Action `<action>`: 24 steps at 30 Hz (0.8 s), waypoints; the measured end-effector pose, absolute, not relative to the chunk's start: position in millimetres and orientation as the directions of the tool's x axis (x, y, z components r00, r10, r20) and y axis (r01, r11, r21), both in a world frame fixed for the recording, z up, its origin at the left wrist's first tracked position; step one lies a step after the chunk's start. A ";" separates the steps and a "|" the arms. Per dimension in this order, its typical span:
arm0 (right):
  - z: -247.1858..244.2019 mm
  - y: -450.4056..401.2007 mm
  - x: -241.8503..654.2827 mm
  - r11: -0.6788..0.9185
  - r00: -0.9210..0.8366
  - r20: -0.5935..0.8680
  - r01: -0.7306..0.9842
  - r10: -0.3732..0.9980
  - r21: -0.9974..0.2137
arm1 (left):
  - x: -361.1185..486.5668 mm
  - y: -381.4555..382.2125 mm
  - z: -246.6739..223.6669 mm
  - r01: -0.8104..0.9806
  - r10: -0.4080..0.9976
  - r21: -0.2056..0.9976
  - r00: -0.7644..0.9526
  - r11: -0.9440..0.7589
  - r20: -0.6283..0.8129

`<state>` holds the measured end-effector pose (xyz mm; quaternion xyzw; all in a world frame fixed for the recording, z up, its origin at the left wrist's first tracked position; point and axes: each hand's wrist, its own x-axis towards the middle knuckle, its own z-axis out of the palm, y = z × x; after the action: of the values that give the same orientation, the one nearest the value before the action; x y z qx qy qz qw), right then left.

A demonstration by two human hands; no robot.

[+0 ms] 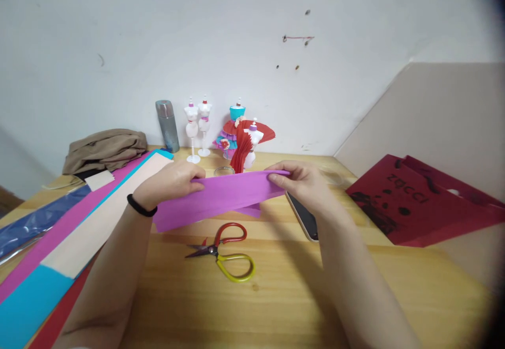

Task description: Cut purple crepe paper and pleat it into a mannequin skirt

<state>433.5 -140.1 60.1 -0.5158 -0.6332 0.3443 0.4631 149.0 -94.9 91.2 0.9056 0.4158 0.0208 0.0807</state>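
A folded strip of purple crepe paper (224,193) is stretched between both hands above the wooden table (300,286). My left hand (171,180), with a black band on the wrist, pinches its left end. My right hand (303,180) pinches the right end at the top edge. Scissors (224,254) with one red and one yellow handle lie shut on the table just below the paper. A phone (305,217) lies partly under my right wrist.
Long sheets of pink, beige, blue and red paper (59,243) lie at the left. Small mannequin stands (198,128), dressed paper dolls (242,138), a grey flask (168,125) and brown cloth (104,149) stand at the back. A red bag (418,201) lies at the right.
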 end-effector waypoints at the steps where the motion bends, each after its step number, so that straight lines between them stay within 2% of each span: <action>1: 60.0 -139.7 434.4 0.225 -0.035 0.226 0.326 0.974 -0.918 | 147.0 -93.8 90.6 0.754 0.764 0.161 0.645 -0.637 0.001; 6: 57.1 -135.0 435.8 0.238 0.027 0.257 0.294 0.966 -0.926 | 138.0 -87.8 86.9 0.791 0.805 0.155 0.573 -0.592 0.154; 12: 57.5 -132.7 441.3 0.171 0.024 0.185 0.277 0.982 -0.945 | 113.9 -83.2 94.1 0.831 0.856 0.204 0.506 -0.518 0.110; 17: 54.8 -128.6 448.3 0.181 0.009 0.192 0.288 0.981 -0.940 | 104.1 -88.7 103.5 0.811 0.860 0.288 0.495 -0.509 0.125; 20: 55.1 -129.0 450.9 0.214 -0.015 0.219 0.293 0.976 -0.932 | 100.6 -93.5 107.6 0.740 0.827 0.404 0.556 -0.537 0.081; 24: 62.7 -137.6 454.2 0.333 -0.211 0.275 0.331 0.938 -0.883 | 98.0 -94.2 106.4 0.493 0.639 0.724 0.763 -0.482 -0.094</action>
<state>454.2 -137.6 62.7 -0.4573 -0.6937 0.3527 0.4304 98.0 -94.2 106.4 0.8557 0.3309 0.0945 0.3865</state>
